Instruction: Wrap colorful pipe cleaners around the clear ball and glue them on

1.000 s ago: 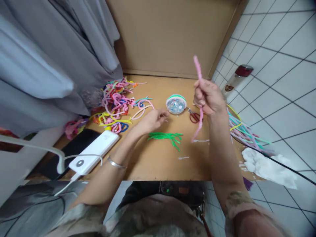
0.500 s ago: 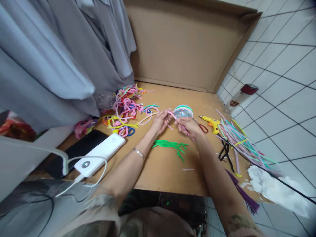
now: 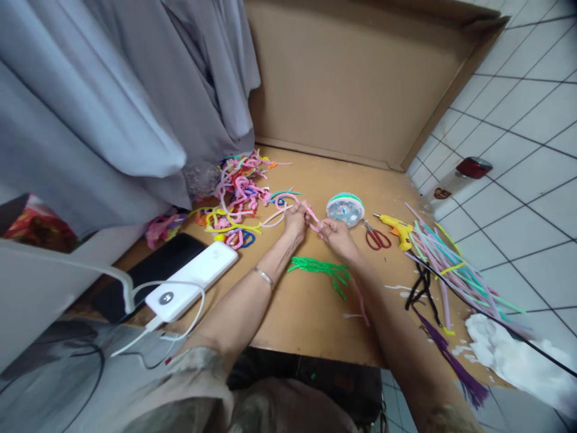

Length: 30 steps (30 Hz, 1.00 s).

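A pink pipe cleaner (image 3: 312,213) is bent into a small loop between my two hands, above the middle of the table. My left hand (image 3: 296,222) pinches it on one side. My right hand (image 3: 335,235) has its fingers closed on the other side, close to the left fingertips. Just below the hands lies a bundle of twisted green pipe cleaners (image 3: 315,265). A thin pink strand (image 3: 361,304) shows beside my right forearm; whether it joins the held piece is hidden.
Tangled colourful pipe cleaners (image 3: 241,192) lie left. A round clear container (image 3: 345,211), red-handled scissors (image 3: 377,238), a yellow glue gun (image 3: 396,230) and straight pipe cleaners (image 3: 464,270) lie right. A white power bank (image 3: 193,279) with its cable sits near left.
The pink pipe cleaner, whose end hung loose below my left hand, now curves into a loop between my fingers. My right hand has turned slightly, and more of the scissors shows.
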Available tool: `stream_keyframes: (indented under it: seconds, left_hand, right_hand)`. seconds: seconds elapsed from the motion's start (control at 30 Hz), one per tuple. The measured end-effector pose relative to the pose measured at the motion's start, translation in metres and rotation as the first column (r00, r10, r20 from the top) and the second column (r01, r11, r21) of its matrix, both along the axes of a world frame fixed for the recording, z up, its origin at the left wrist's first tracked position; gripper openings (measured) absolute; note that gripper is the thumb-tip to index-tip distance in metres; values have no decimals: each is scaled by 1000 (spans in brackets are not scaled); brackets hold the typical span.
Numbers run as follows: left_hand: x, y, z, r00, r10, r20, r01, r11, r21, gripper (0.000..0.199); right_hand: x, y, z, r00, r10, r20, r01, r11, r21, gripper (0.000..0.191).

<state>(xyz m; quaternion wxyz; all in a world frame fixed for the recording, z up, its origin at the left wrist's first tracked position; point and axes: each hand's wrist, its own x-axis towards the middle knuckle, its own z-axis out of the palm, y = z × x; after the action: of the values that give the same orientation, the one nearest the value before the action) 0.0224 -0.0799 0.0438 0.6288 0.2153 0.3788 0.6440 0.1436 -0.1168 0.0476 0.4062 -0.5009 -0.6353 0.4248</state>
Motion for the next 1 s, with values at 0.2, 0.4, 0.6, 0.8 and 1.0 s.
stream_keyframes:
  seconds: [0.2, 0.4, 0.6, 0.8, 1.0]
  left_hand:
    - [0, -5, 0, 981, -127, 144, 114, 989, 94, 23]
    - [1, -4, -8, 971, -173, 167, 158, 982, 100, 18]
    - [2, -1, -16, 982, -180, 52, 166, 963, 212, 23]
    - [8, -4, -18, 982, -180, -54, 187, 959, 213, 31]
    - [10, -9, -15, 986, -160, -36, 164, 969, 186, 29]
  right_hand:
    - [7, -1, -8, 975, -181, 128, 161, 975, 152, 24]
    - [8, 1, -15, 974, -171, 150, 151, 979, 133, 24]
    - [8, -2, -15, 977, -147, 155, 139, 988, 64, 23]
    - [0, -5, -10, 985, -169, -33, 169, 986, 1, 27]
    - [-4, -6, -11, 981, -169, -96, 174, 984, 40, 31]
